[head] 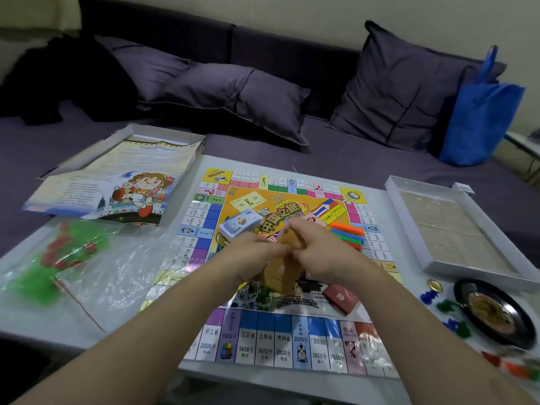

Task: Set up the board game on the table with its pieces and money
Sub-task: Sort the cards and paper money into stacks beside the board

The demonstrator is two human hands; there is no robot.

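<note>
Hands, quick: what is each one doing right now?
Left hand: pinches the yellow-brown paper bundle.
Right hand: grips the same bundle at its top.

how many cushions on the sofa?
3. One cushion at the left, one in the middle overlapping it, one propped upright at the right beside the blue bag.

two bare forearms and hands (292,252), no sleeves or jewellery visible.
</note>
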